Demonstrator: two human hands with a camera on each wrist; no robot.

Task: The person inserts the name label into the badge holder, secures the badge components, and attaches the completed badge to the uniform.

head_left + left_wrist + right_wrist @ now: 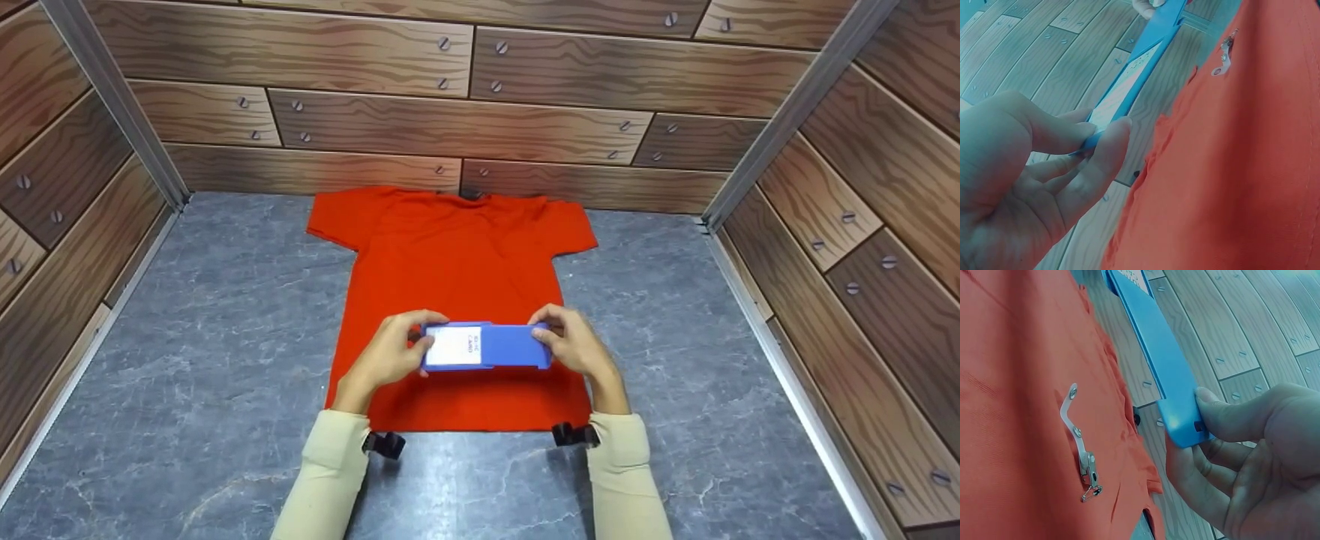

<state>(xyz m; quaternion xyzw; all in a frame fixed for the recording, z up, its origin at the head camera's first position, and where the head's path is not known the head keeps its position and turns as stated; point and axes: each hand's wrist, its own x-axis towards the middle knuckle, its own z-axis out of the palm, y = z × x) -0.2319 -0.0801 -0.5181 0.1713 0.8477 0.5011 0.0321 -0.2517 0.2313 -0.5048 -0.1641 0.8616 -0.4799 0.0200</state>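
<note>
A blue sliding badge holder [514,346] is held level above a red T-shirt [457,277], its two parts drawn apart lengthwise. In its left part shows a white card [454,346] with printed lettering. My left hand [394,349] pinches the left end between thumb and fingers, the thumb on the card's edge. At the other end, my right hand [571,341] grips the blue part by its corner, near a small slot. On the shirt lies a badge clip [1081,444] with a pale snap strap and metal jaws; the holder and hands hide it from the head view.
The T-shirt lies flat, sleeves spread, collar toward the back wall [375,124]. Beneath it is a grey marbled tabletop [247,322]. Wood-patterned panels with metal corner posts [120,97] enclose the left, right and back. A black wrist mount [384,445] sits at each cuff.
</note>
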